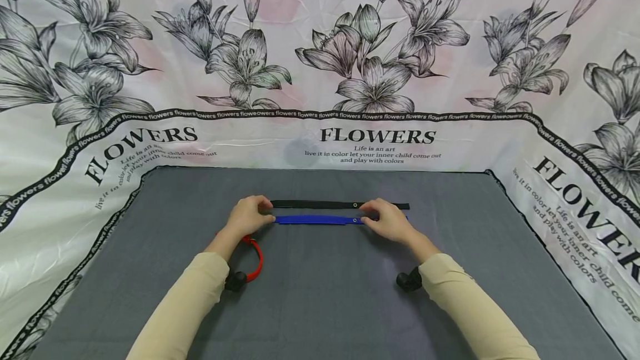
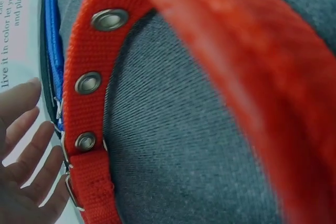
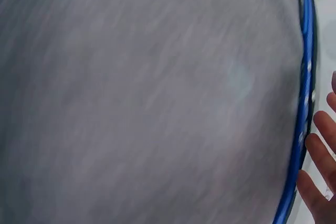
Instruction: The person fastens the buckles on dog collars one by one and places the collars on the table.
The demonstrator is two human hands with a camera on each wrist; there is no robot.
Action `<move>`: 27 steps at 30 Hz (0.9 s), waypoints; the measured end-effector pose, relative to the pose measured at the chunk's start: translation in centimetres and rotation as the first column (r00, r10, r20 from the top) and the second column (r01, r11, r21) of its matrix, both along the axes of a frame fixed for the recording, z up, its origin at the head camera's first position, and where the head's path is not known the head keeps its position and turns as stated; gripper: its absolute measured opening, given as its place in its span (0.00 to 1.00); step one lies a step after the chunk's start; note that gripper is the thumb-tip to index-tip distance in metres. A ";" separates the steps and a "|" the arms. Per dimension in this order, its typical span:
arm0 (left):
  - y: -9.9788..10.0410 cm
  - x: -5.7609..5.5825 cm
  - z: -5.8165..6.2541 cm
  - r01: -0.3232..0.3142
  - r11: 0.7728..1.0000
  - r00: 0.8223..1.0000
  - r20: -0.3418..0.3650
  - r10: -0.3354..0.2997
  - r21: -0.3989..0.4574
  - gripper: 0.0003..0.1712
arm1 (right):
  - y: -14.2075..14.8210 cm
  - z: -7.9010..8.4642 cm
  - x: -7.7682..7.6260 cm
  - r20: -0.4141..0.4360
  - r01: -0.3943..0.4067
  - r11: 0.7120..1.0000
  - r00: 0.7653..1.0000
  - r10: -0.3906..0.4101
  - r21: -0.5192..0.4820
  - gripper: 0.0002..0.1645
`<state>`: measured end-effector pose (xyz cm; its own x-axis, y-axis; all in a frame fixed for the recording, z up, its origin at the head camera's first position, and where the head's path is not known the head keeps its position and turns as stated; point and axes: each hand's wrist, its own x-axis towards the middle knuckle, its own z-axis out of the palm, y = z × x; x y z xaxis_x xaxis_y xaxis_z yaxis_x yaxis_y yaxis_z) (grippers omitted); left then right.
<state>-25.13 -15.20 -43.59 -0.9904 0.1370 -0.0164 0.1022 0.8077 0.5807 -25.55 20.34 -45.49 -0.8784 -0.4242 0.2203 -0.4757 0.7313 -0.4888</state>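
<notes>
A black collar [image 1: 312, 204] lies straight across the grey mat, with a blue collar [image 1: 317, 220] stretched parallel just in front of it. At their left ends, my left hand [image 1: 248, 214] has its thumb by the blue collar and its fingertips by the black one. My right hand [image 1: 387, 220] spans both collars near the metal eyelets, fingers spread and right at the bands. Under my left wrist rests a looped red collar [image 1: 259, 257]. The left wrist view shows its row of metal eyelets and a buckle; my forearm hides part of it in the head view.
The grey mat [image 1: 320, 304] covers the work surface. Behind and around it runs a white cloth [image 1: 270, 149] printed with flowers and lettering. Black wrist cameras hang under both wrists, the left one [image 1: 235, 281] beside the red loop.
</notes>
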 end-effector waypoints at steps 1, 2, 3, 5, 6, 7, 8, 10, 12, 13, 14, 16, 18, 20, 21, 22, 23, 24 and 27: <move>0.1 0.0 0.0 0.004 1.000 1.000 0.000 -0.004 -0.012 0.18 | 0.3 -0.2 0.0 -0.010 -0.001 1.000 1.000 0.001 0.011 0.16; 0.1 0.0 -0.1 0.012 1.000 1.000 -0.003 -0.012 -0.029 0.18 | 0.7 -0.3 -0.1 -0.023 -0.001 1.000 1.000 0.001 0.021 0.15; 0.1 0.0 -0.1 0.017 0.999 1.000 -0.003 -0.017 -0.042 0.18 | 1.0 -0.5 -0.1 -0.033 0.002 1.000 0.999 -0.001 0.029 0.15; 0.1 -0.1 -0.2 0.027 0.997 1.000 -0.002 -0.028 -0.070 0.19 | 1.5 -0.7 -0.1 -0.051 0.005 0.999 0.999 -0.003 0.040 0.14; 0.0 -0.1 -0.2 0.032 0.996 0.999 -0.002 -0.033 -0.083 0.19 | 1.7 -0.8 -0.1 -0.059 0.008 0.999 0.998 -0.005 0.043 0.14; 0.0 -0.1 -0.2 0.035 0.995 0.999 0.000 -0.035 -0.094 0.19 | 1.9 -0.9 -0.1 -0.067 0.012 0.999 0.998 -0.009 0.049 0.14; 0.0 -0.1 -0.3 0.038 0.994 0.999 0.003 -0.038 -0.101 0.19 | 2.1 -0.9 -0.1 -0.071 0.017 0.998 0.997 -0.013 0.052 0.14; 0.1 -0.1 -0.3 0.039 0.993 0.999 0.010 -0.038 -0.113 0.19 | 2.4 -0.8 0.0 -0.076 0.024 0.997 0.997 -0.019 0.067 0.14; 0.1 -0.1 -0.2 0.038 0.991 0.999 0.018 -0.036 -0.124 0.19 | 2.6 -0.8 0.1 -0.073 0.041 0.995 0.997 -0.034 0.089 0.15; 0.2 -0.1 -0.2 0.035 0.991 0.999 0.021 -0.033 -0.131 0.19 | 2.8 -0.7 0.1 -0.072 0.050 0.993 0.996 -0.043 0.103 0.15; 0.2 -0.1 -0.2 0.035 0.990 0.999 0.024 -0.032 -0.139 0.19 | 2.9 -0.7 0.2 -0.070 0.061 0.991 0.996 -0.054 0.116 0.16; 0.2 -0.1 -0.3 0.033 0.987 0.999 0.022 -0.030 -0.155 0.19 | 3.0 -0.7 0.2 -0.073 0.086 0.986 0.994 -0.076 0.146 0.15; 0.2 -0.2 -0.4 0.027 0.985 0.999 0.022 -0.024 -0.170 0.18 | 3.1 -0.6 0.3 -0.073 0.104 0.980 0.993 -0.093 0.167 0.15; 0.3 -0.2 -0.5 0.023 0.984 1.000 0.021 -0.019 -0.178 0.17 | 3.2 -0.6 0.3 -0.072 0.116 0.976 0.992 -0.104 0.182 0.13; 0.3 -0.2 -0.5 0.019 0.983 1.000 0.021 -0.015 -0.181 0.16 | 3.2 -0.6 0.3 -0.071 0.119 0.975 0.992 -0.107 0.187 0.12; 0.3 -0.2 -0.6 0.013 0.983 1.000 0.025 -0.009 -0.183 0.16 | 3.2 -0.6 0.2 -0.069 0.121 0.974 0.992 -0.110 0.190 0.12; 0.3 -0.2 -0.6 0.010 0.982 1.000 0.028 -0.005 -0.186 0.15 | 3.2 -0.6 0.2 -0.066 0.122 0.973 0.992 -0.112 0.195 0.11; 0.3 -0.2 -0.6 0.010 0.982 1.000 0.028 -0.004 -0.189 0.14 | 3.2 -0.7 0.2 -0.066 0.124 0.972 0.991 -0.113 0.197 0.10; 0.3 -0.2 -0.6 0.012 0.980 0.999 0.031 -0.006 -0.200 0.12 | 3.2 -0.8 0.2 -0.067 0.129 0.972 0.991 -0.118 0.198 0.08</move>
<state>-25.35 -14.85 -44.16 -0.9878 0.1368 -0.0746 0.0947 0.9072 0.4099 -25.33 23.49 -46.28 -0.9156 -0.3540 0.1905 -0.3978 0.8665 -0.3014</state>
